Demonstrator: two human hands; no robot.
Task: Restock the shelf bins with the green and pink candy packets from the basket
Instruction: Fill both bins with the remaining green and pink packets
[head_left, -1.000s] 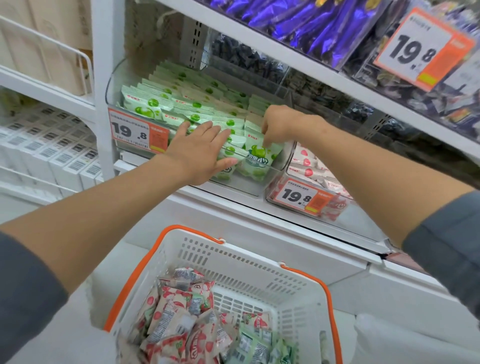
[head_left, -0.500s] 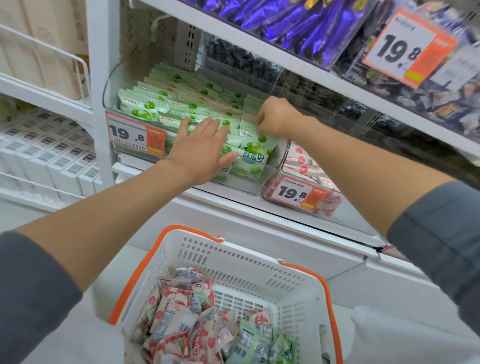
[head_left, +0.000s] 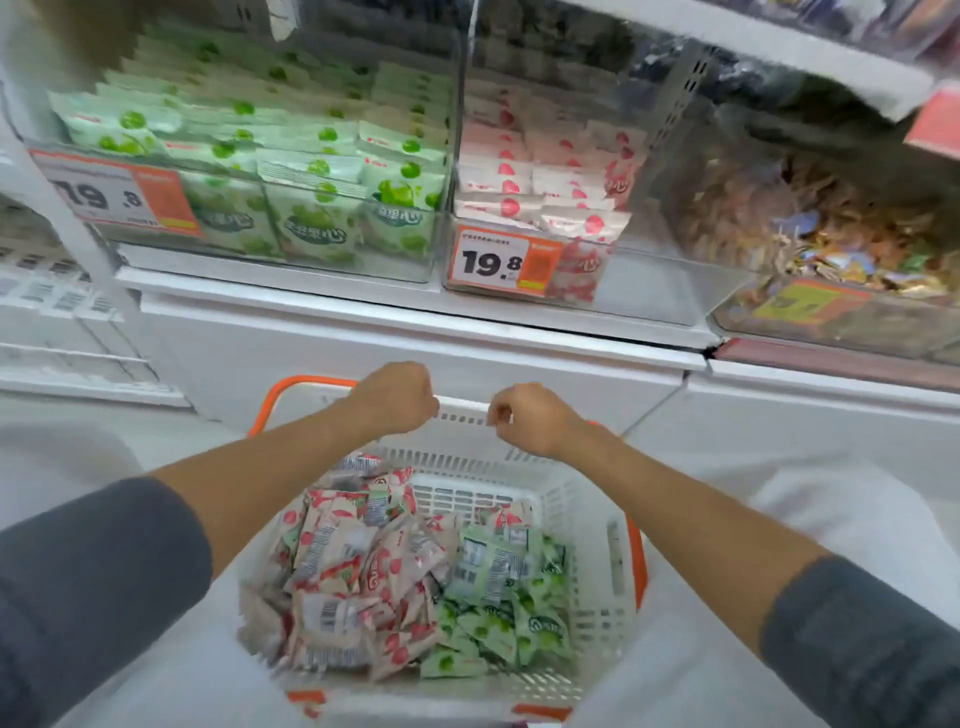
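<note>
Both hands have withdrawn from the green bin (head_left: 395, 267) above. The left hand (head_left: 387, 397) and right hand (head_left: 530, 418), curled and empty, hover over the basket (head_left: 519, 483). Pink packets (head_left: 353, 561) and green packets (head_left: 498, 597) lie below, ready for picking.

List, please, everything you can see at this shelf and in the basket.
green packets on shelf: many, green-white, left clear bin
pink packets on shelf: many, pink-white, middle bin
wrapped sweets: many, mixed colours, right bin, blurred
price tags: two, orange-white, 19.8, bin fronts
basket: one, white with orange handles, below shelf
pink packets in basket: many, pink-white, left side
green packets in basket: many, green-white, right side
left hand: one, fingers curled, over basket's far rim
right hand: one, fingers curled, over basket's far rim
</note>
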